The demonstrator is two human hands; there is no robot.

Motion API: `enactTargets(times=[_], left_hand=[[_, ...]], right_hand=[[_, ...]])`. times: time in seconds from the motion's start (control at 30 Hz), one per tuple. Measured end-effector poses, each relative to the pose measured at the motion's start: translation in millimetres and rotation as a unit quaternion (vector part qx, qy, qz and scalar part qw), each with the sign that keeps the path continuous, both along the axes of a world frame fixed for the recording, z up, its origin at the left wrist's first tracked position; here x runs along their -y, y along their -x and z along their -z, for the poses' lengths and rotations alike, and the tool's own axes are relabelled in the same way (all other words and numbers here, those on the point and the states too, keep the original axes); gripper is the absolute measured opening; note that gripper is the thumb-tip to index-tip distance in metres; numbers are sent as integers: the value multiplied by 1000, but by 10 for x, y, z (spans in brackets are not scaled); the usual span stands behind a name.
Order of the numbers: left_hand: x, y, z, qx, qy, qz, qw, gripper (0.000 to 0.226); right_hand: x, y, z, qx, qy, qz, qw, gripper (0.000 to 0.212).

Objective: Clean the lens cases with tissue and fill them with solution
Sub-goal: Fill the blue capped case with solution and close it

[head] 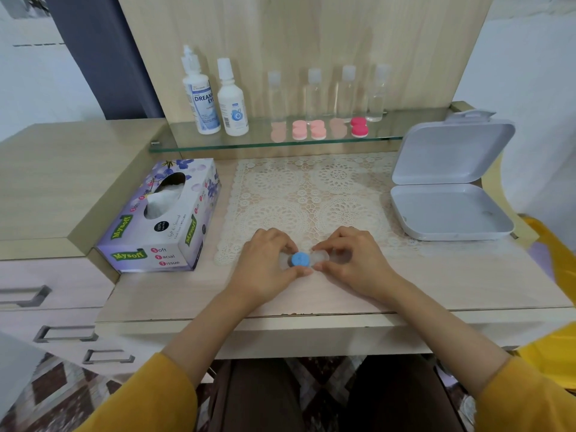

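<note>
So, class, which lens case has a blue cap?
The lens case pinched between the left hand and right hand; the cases on the glass shelf are all pink.

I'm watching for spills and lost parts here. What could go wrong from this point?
The blue cap, pinched by the left hand while the right hand holds the lens case, might slip free and roll off the desk. Reaching for the solution bottles could topple the clear bottles beside them on the glass shelf.
</note>
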State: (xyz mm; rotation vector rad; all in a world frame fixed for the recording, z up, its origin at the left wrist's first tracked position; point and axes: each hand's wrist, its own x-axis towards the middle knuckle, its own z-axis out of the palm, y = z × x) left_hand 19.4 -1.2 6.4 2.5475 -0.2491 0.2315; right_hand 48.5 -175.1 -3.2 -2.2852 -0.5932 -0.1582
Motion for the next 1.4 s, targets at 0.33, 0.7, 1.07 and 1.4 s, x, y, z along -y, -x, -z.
enactTargets(times=[0.33,0.7,1.07,1.4], left_hand=[[23,-19,-1,23,-16,-21,999,32],[55,1,-40,-22,24,3,999,27],[93,5,-46,0,36,0,999,28],[44,33,45,13,118,-1,993,30]], right_hand=[[5,-8,-1,-3,1,3,1000,22],[9,1,-5,-2,8,0,1000,22],[8,6,-15,-6,17,7,1000,25],[156,42,-143,-73,-11,-4,997,35]])
